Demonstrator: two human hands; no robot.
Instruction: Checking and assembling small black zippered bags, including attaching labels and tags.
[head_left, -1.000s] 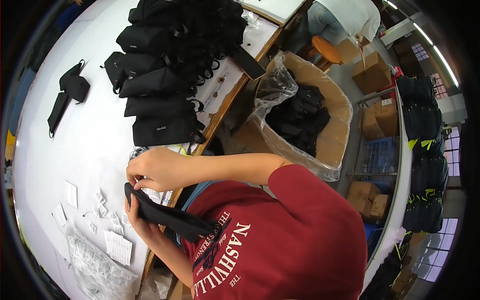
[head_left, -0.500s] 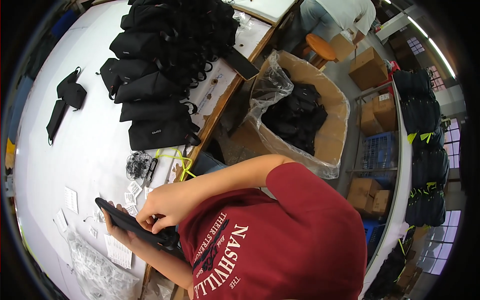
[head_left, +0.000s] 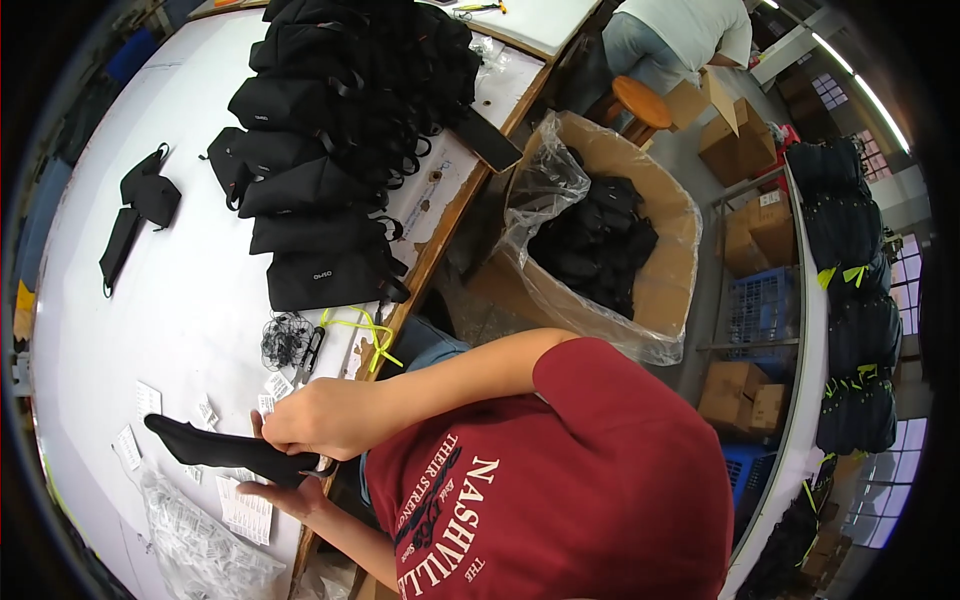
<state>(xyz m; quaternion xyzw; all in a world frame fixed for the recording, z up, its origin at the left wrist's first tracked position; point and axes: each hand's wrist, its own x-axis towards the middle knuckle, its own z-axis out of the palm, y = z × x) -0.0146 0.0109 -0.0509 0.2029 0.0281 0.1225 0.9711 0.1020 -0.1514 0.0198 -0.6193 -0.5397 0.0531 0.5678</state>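
A long black fabric pouch [head_left: 220, 447] is held over the white table, its narrow end pointing away to the left. My left hand [head_left: 292, 496] supports it from below, with the palm and most fingers hidden behind the cloth. At the near end my right hand [head_left: 325, 415] grips the pouch from above, fingers bent onto its edge. Small white printed labels [head_left: 278, 385] lie beside my right hand. Under the pouch is a white printed label sheet [head_left: 245, 513], and a clear plastic bag of labels [head_left: 190, 540] lies nearby.
Overlapping black pouches [head_left: 330, 280] fill the table's far side, and one more black pouch [head_left: 145, 205] lies apart at left. Black strings [head_left: 287, 340] and a yellow-green cord [head_left: 372, 335] lie near the table edge. A lined carton [head_left: 675, 260] of black goods stands beyond; a person [head_left: 680, 40] bends nearby.
The pouch has swung flatter, its far end reaching further left. My right hand has shifted along its near end, and my left palm has opened underneath.
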